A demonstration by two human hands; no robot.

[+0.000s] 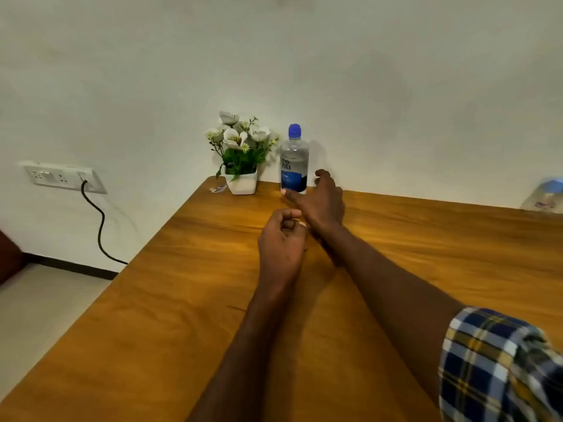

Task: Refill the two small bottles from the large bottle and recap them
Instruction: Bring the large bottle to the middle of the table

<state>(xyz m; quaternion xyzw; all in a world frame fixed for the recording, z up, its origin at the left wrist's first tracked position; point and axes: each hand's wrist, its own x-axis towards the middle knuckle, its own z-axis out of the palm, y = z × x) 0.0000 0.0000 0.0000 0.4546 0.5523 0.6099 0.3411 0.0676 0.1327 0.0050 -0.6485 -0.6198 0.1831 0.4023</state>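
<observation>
While the right hand (321,198) reaches to the big bottle (294,161), the left hand (281,242) waits curled over the table (152,300).

R. hand: spread, thumb pointing left at the bottle's foot and fingers behind on the other side, so the base sits in the gap; if skin touches plastic I cannot tell. L. hand: just beside the right wrist, fingers curled in loosely, thumb on top, nothing seen inside it. The big bottle stands upright at the far edge near the wall, blue cap (294,130) on, clear w/ blue label. Just left of it is a white pot w/ flowers (240,153), and a small wrapper (218,188) lies near the corner. At the far right edge is a blurred plastic item (545,196); what it is, cannot tell. On the wall at left, a socket (61,176) w/ a black cable (99,226). A check sleeve (499,370) covers the right upper arm.
</observation>
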